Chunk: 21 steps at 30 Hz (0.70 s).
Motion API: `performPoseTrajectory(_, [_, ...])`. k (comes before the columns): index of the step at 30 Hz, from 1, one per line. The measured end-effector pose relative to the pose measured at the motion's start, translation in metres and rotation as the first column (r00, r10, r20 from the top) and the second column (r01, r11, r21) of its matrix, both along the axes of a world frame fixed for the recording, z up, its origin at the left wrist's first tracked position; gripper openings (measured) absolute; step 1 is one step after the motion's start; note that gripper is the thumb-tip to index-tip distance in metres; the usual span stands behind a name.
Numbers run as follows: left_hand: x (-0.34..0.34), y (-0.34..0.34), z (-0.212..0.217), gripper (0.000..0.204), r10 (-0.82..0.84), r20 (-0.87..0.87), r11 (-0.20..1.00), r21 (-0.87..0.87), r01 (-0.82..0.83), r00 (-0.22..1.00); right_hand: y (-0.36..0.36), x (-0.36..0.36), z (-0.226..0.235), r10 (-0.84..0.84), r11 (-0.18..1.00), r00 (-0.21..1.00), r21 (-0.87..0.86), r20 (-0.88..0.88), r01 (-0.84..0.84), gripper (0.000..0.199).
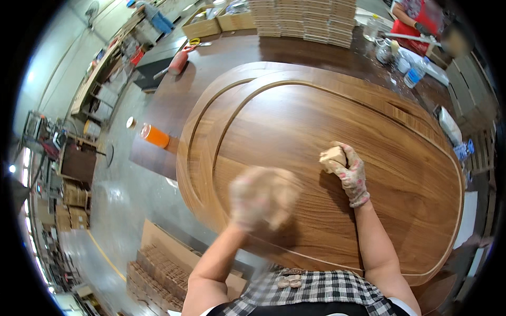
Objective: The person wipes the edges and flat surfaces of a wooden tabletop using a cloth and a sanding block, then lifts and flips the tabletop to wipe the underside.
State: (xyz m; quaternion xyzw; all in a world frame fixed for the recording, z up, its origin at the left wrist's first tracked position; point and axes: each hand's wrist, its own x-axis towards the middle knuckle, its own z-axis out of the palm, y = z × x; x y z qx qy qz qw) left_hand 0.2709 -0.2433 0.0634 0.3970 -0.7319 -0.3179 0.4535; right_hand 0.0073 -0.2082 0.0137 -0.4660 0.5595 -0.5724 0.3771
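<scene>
My right hand (354,179), in a pale patterned glove, grips a small beige block-like piece (332,158) just over a glossy brown wooden panel (284,121). The panel has rounded ends and curved grooves, with a similar curved edge showing behind its left side. My left hand (249,199), gloved too and smeared by motion, is over the panel's near left part. With it moves a blurred tan, cloth-like bundle (280,194), which it appears to hold. The fingers of that hand cannot be made out.
On the dark table (163,110) stand an orange bottle (154,136), a red-handled tool (178,62), yellow-handled scissors (194,42) and stacked boards (303,21). Clear bottles (414,75) line the far right, near a person in red (414,23). Stacked cardboard (153,276) lies below left.
</scene>
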Motion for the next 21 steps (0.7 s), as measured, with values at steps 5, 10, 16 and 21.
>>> performPoseTrajectory(5, [0.066, -0.086, -0.001, 0.039, 0.464, 0.091, 0.884, -0.111, -0.454, 0.881, -0.002, -0.004, -0.006, 0.013, 1.000, 0.993, -0.024, -0.118, -0.016, 0.048])
performPoseTrajectory(10, [0.064, -0.155, -0.055, 0.046, 0.460, 0.617, 0.884, -0.386, -0.263, 0.639, -0.005, 0.007, -0.018, -0.016, 0.995, 0.975, -0.103, -0.221, -0.007, 0.052])
performPoseTrajectory(16, [-0.018, -0.235, -0.063, 0.041, 0.416, 0.695, 0.907, -0.365, -0.211, 0.587, -0.002, 0.007, 0.000, -0.019, 0.992, 0.964, -0.123, -0.264, -0.015, 0.049])
performPoseTrajectory(21, [-0.117, -0.265, -0.063, 0.044, 0.308, 0.674, 0.940, -0.323, -0.107, 0.672, -0.001, 0.006, -0.002, -0.030, 0.990, 0.972, -0.139, -0.232, -0.003, 0.050])
